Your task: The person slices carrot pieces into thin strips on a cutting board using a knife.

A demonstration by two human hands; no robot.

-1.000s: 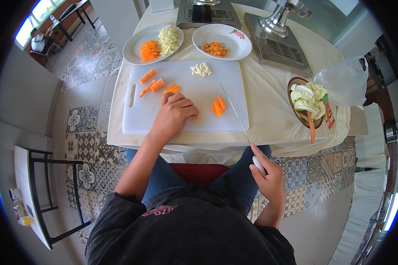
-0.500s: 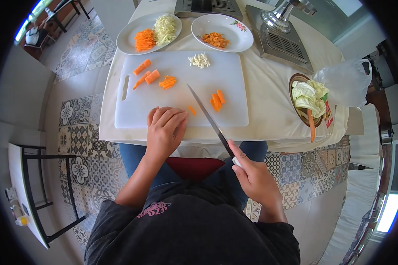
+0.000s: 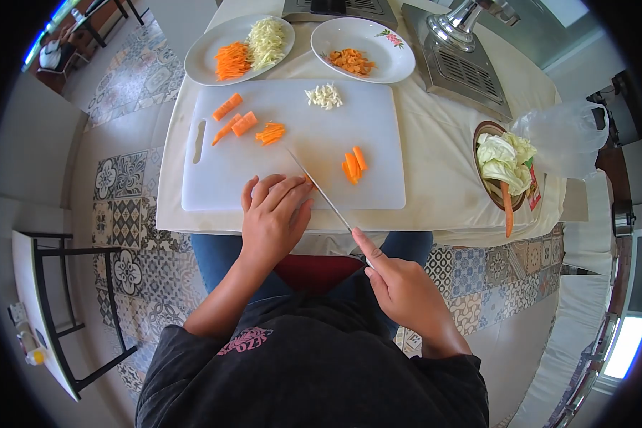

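A right hand (image 3: 401, 284) grips a knife (image 3: 324, 195) at a carrot piece (image 3: 309, 180) near the front edge of the tabletop (image 3: 442, 164); whether the left hand (image 3: 272, 212) pinches it cannot be told. Slicing appears in hand; the next cut would call for fingers clear of the blade.

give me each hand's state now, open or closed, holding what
Left hand: fingers curved by a carrot piece; grip can't be told.
Right hand: closed, holding the knife.
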